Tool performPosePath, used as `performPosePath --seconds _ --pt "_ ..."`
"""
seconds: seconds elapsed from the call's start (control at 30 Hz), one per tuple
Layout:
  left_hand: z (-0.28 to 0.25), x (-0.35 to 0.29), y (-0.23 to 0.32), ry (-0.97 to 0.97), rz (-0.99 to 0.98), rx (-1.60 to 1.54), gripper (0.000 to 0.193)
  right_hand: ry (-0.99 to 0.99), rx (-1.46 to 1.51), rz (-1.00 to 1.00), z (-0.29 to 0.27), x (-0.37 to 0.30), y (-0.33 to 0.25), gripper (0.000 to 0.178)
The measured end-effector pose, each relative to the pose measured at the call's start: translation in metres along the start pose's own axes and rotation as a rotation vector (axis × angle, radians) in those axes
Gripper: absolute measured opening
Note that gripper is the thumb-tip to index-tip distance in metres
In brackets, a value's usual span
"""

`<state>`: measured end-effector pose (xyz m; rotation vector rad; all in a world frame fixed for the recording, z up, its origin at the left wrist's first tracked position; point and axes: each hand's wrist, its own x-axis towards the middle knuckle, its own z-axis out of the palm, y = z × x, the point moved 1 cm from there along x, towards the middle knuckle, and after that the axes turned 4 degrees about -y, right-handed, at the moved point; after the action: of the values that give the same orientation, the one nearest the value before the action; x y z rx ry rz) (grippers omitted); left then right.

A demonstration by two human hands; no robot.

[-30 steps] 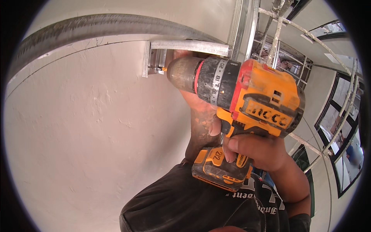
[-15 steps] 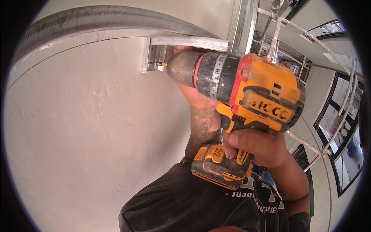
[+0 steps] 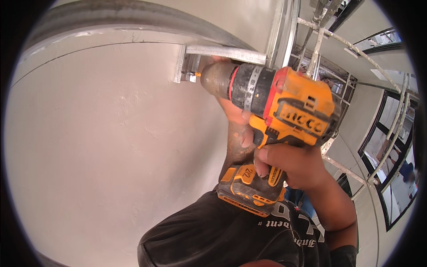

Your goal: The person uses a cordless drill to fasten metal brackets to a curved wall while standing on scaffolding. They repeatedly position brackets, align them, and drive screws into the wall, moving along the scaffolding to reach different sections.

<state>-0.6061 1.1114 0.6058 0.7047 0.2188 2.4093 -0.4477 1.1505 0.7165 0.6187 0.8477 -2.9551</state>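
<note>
My right hand is closed around the grip of a yellow and black cordless drill, its fingers near the trigger. A battery pack hangs at the drill's base. The chuck points left, and its short bit meets a small metal bracket under a light metal channel on the wall. My left hand is raised behind the drill. A bit of finger shows beside the channel; the chuck hides the rest, so its hold cannot be seen.
A curved grey metal track runs above along the plastered wall, with a thin dark line below it. Upright metal studs stand beyond the channel. White scaffold pipes and a black-framed window are on the right.
The bracket and the chuck appear slightly farther right, while the drill's rear end sits slightly farther left. The bit is still at the bracket, and my right hand keeps its grip.
</note>
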Motion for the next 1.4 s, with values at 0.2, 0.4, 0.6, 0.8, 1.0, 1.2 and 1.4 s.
performPosePath --seconds 0.2,0.4,0.6,0.8,1.0,1.2,1.4 --pt "-0.007 -0.001 -0.027 -0.090 0.038 -0.102 0.083 0.002 0.133 -0.041 0.004 0.004 0.012 0.034" --pt "-0.008 0.002 -0.046 -0.152 0.065 -0.160 0.088 0.007 0.081 -0.051 0.006 0.004 0.012 0.057" --pt "-0.006 0.004 -0.052 -0.200 0.090 -0.190 0.092 0.043 0.070 -0.041 0.010 0.003 0.012 0.058" --pt "-0.001 0.006 -0.053 -0.227 0.097 -0.206 0.096 0.034 0.084 -0.045 0.004 0.005 0.016 0.058" --pt "-0.002 0.013 -0.060 -0.280 0.120 -0.247 0.105 0.037 -0.011 -0.016 0.003 0.005 0.013 0.060" --pt "-0.024 0.014 -0.061 -0.348 0.118 -0.203 0.110 0.022 0.025 -0.015 -0.003 0.007 0.010 0.061" --pt "-0.038 0.007 -0.058 -0.378 0.103 -0.180 0.110 -0.018 0.060 -0.023 0.000 0.007 0.006 0.059"
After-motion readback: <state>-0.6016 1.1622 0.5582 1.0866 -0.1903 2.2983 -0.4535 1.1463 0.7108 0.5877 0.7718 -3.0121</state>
